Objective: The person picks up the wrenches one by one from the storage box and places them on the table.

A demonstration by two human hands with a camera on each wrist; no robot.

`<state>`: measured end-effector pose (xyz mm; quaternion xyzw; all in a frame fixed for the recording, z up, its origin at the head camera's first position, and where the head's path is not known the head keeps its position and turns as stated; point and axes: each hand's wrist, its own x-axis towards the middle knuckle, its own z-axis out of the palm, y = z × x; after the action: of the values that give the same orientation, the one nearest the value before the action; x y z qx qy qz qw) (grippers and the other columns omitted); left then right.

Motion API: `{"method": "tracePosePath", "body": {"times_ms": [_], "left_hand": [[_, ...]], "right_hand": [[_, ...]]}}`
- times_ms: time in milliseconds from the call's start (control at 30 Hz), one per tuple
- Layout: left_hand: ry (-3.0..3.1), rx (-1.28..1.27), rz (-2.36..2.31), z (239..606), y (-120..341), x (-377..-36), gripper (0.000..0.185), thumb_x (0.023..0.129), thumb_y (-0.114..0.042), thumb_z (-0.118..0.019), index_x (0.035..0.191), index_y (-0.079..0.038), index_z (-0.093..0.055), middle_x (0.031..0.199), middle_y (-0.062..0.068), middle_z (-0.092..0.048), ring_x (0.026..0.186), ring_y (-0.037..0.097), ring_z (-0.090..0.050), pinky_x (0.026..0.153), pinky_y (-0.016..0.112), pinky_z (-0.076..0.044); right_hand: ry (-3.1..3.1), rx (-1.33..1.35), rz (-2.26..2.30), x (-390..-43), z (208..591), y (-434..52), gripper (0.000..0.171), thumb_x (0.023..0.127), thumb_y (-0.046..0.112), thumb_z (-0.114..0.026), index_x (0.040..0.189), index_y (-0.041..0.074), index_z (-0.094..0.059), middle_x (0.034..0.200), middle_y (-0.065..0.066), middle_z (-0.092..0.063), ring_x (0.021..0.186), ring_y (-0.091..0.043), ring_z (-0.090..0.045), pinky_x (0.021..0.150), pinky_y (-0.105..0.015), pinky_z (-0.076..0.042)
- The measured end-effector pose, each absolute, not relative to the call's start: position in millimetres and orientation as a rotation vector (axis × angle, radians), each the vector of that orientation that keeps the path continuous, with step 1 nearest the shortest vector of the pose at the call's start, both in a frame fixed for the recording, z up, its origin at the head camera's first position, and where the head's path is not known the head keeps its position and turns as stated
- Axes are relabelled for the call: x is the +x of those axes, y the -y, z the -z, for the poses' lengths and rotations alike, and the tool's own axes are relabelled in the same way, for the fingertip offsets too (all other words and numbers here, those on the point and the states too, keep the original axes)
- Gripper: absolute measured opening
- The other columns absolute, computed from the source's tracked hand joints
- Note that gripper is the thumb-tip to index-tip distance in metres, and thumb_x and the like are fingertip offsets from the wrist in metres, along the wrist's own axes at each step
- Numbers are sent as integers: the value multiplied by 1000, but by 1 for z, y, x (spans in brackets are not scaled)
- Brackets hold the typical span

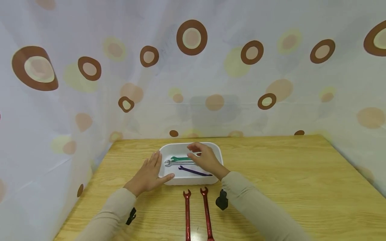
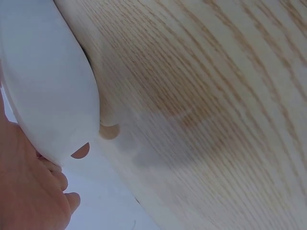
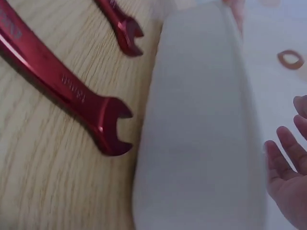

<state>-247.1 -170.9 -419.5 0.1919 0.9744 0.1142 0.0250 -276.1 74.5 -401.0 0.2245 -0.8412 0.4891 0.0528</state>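
While steadied, tray [image 1: 218, 157] under hands [image 1: 208, 160]

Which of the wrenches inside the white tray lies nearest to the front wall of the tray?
The purple wrench. It lies closest to the tray front wall, while the silver wrench and green wrench lie farther back.

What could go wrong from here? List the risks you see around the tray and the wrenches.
1. The right hand hovers over the green wrench and silver wrench; it may snag the purple wrench beside them.
2. The left hand only rests on the white tray wall, so the tray could slide.
3. The red wrenches lie close to the tray's near side; the right sleeve could knock them.
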Motion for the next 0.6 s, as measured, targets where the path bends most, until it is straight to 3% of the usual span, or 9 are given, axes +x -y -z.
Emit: {"method": "tracePosePath", "body": {"times_ms": [300, 600], "left_hand": [[-2994, 590, -339, 417, 171, -247, 103, 89, -69, -42, 150, 7, -11, 159, 22, -4, 146, 38, -5, 115, 55, -10], [-2988, 578, -327, 416, 174, -246, 104, 89, -71, -40, 150, 7, -10, 159, 21, -3, 146, 37, -5, 115, 55, -11]], "right_hand": [[2583, 584, -1504, -296, 427, -73, 26, 92, 9, -64, 115, -2, -63, 113, -19, -65, 105, -30, -61, 92, -43, -49], [2770, 726, -1272, -303, 435, -65, 28, 93, 7, -61, 120, 1, -62, 120, -15, -63, 115, -32, -56, 99, -45, -45]]}}
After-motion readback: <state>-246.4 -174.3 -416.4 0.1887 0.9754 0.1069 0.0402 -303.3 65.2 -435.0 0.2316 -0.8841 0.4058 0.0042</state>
